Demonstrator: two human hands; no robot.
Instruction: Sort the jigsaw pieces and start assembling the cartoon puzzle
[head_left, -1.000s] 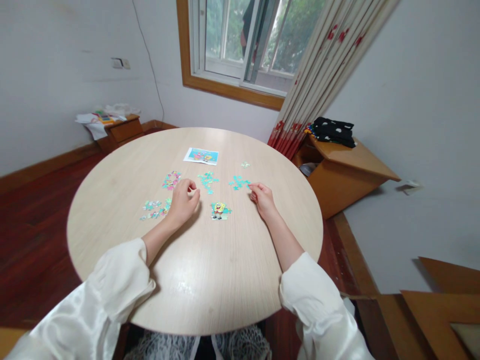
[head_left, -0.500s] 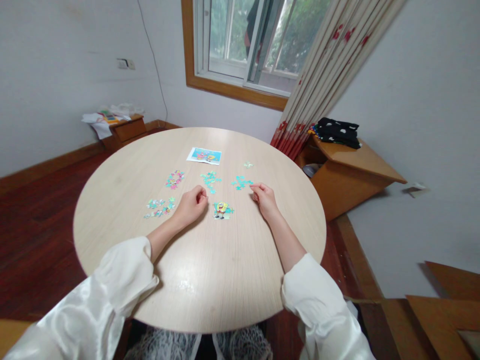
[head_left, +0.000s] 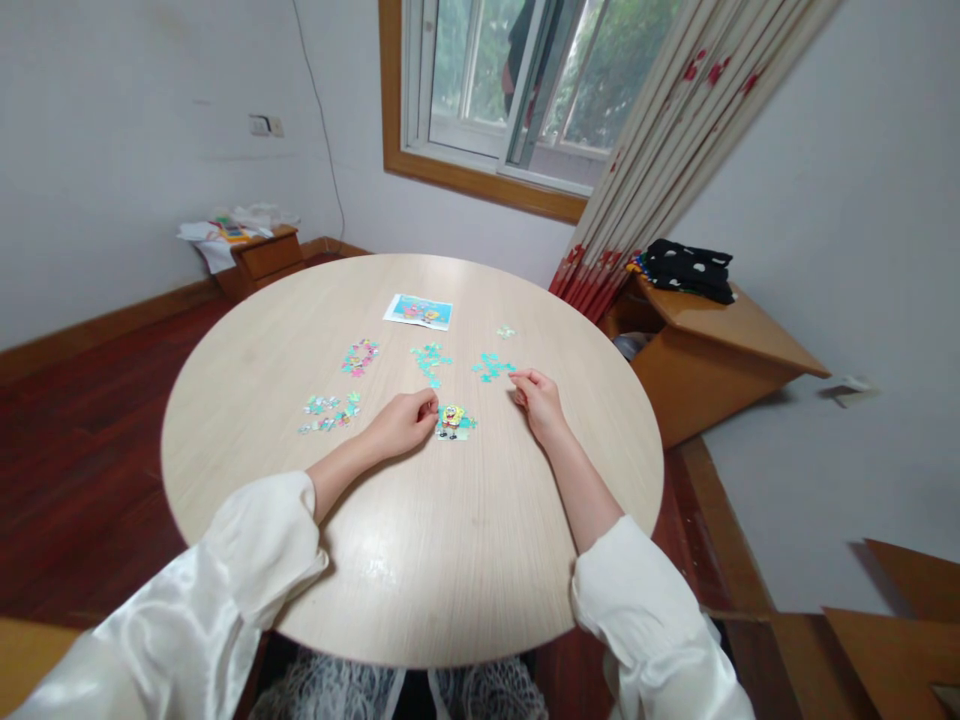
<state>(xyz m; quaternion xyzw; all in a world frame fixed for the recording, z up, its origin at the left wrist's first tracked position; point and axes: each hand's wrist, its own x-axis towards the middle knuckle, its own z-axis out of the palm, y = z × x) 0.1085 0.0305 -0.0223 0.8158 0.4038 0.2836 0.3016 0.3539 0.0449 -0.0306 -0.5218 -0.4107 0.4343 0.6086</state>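
Note:
On the round wooden table point(head_left: 420, 560) lie several clusters of jigsaw pieces. My left hand point(head_left: 406, 422) rests curled on the table, its fingertips at the left edge of the small joined yellow-figure cluster point(head_left: 453, 421). My right hand point(head_left: 537, 401) lies with fingers pinched together beside the teal cluster point(head_left: 491, 367); what it pinches is too small to name. Another teal cluster point(head_left: 430, 360), a pink cluster point(head_left: 360, 356) and a scattered pale group point(head_left: 328, 411) lie to the left. A printed reference picture point(head_left: 418, 311) lies farther back.
A single loose piece point(head_left: 505, 331) lies near the far right. A tilted wooden cabinet point(head_left: 712, 345) with dark dotted cloth point(head_left: 690, 270) stands right of the table by the curtain point(head_left: 660, 150). A low stand point(head_left: 259, 252) with papers is at the back left.
My left hand slid right across the table, from near the pale group to the yellow-figure cluster. My right hand stayed by the teal cluster. The view shifted slightly.

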